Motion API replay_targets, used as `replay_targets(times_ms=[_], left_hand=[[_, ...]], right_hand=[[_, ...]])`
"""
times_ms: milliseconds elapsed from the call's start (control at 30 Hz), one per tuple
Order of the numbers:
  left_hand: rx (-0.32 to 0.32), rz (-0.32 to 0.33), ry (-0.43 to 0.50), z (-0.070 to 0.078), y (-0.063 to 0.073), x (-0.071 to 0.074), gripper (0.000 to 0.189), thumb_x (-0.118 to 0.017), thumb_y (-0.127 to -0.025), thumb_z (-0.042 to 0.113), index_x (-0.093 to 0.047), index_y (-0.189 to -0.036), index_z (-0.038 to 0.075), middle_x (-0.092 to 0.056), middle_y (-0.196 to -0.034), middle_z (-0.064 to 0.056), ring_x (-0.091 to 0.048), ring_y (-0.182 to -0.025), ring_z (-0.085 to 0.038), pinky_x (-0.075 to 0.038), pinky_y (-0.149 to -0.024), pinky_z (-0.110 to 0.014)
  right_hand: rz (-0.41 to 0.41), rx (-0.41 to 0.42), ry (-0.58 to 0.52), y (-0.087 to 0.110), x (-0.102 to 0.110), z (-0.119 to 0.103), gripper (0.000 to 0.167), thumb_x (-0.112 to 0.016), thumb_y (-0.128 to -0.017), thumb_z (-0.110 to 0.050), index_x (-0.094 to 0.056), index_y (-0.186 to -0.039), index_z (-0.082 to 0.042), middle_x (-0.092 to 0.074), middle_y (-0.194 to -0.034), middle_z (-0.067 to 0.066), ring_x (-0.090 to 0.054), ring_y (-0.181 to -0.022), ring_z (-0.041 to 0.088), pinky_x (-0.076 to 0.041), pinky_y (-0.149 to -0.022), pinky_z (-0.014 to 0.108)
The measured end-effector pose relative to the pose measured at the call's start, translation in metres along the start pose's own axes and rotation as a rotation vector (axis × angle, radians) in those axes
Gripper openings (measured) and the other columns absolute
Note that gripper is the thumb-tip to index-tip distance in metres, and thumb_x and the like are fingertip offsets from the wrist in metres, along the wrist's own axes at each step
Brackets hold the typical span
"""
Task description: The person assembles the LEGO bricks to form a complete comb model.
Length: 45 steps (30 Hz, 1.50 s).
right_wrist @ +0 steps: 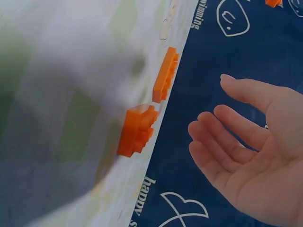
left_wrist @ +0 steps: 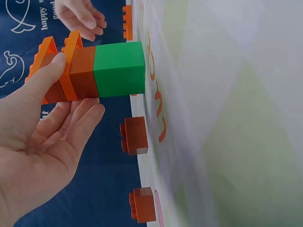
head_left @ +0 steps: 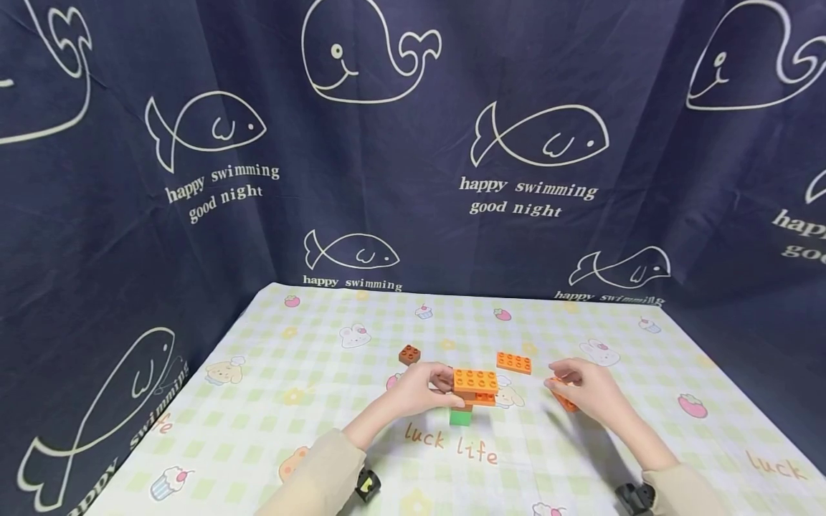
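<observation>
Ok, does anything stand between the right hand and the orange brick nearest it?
Nothing visible: the right wrist view shows only a gap between right hand and orange brick. Another orange brick lies farther left.

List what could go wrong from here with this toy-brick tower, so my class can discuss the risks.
1. The upper orange plate juts out past the green block at the base, so the tower might tip if the left hand lets go.
2. Pressing on that overhanging end could pry the tower apart.
3. The right hand is empty and apart from the loose orange plate below it, so a hasty grab might miss or nudge it.
</observation>
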<state>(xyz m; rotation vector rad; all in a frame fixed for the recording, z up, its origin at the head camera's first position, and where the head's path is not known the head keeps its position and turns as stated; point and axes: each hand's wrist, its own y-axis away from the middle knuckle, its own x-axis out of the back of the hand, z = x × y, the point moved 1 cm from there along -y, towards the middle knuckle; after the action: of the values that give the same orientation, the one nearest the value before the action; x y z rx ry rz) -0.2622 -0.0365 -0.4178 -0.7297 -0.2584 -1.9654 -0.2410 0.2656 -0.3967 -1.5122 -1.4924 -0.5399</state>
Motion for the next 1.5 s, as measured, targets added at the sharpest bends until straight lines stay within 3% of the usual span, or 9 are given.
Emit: replay_targets(times_ms=[867, 1167, 1367, 1500], left_hand=[[-0.019, 0.003, -0.003, -0.001, -0.001, -0.003, 0.048, -0.079, -0.076, 0.027, -0.063, -0.114, 0.002, -0.067, -0.105, -0.008, -0.065, -0.085, -0.01, -0.053, -0.073, -0.014], [-0.02, 0.004, 0.007, -0.001, -0.001, -0.002, 0.047, -0.079, -0.076, 0.026, -0.063, -0.113, 0.002, -0.067, -0.105, -0.008, -0.065, -0.085, -0.011, -0.053, -0.073, -0.015], [-0.01, 0.004, 0.002, 0.0, -0.001, -0.001, 0.047, -0.079, -0.076, 0.027, -0.064, -0.113, 0.003, -0.067, -0.104, -0.007, -0.065, -0.086, -0.011, -0.053, -0.074, -0.015], [-0.008, 0.003, 0.011, 0.0, -0.001, -0.001, 0.046, -0.079, -0.076, 0.027, -0.064, -0.112, 0.004, -0.067, -0.105, -0.007, -0.065, -0.086, -0.011, -0.053, -0.074, -0.015]], right_hand=[[-0.071, -0.16, 0.059, 0.006, -0.005, 0.026, 0.046, -0.074, -0.078, -0.027, -0.064, -0.106, 0.008, -0.067, -0.092, 0.02, -0.063, -0.078, 0.026, -0.053, -0.067, 0.04], [-0.101, -0.18, 0.063, 0.005, -0.007, 0.027, 0.049, -0.076, -0.076, -0.027, -0.063, -0.107, 0.009, -0.067, -0.091, 0.021, -0.064, -0.079, 0.029, -0.053, -0.07, 0.043], [-0.132, -0.194, 0.07, 0.004, -0.007, 0.027, 0.049, -0.076, -0.076, -0.024, -0.061, -0.109, 0.009, -0.067, -0.091, 0.019, -0.063, -0.08, 0.027, -0.051, -0.066, 0.038], [-0.151, -0.204, 0.074, 0.003, -0.007, 0.028, 0.054, -0.077, -0.074, -0.021, -0.058, -0.111, 0.013, -0.065, -0.093, 0.022, -0.062, -0.083, 0.032, -0.052, -0.072, 0.044]])
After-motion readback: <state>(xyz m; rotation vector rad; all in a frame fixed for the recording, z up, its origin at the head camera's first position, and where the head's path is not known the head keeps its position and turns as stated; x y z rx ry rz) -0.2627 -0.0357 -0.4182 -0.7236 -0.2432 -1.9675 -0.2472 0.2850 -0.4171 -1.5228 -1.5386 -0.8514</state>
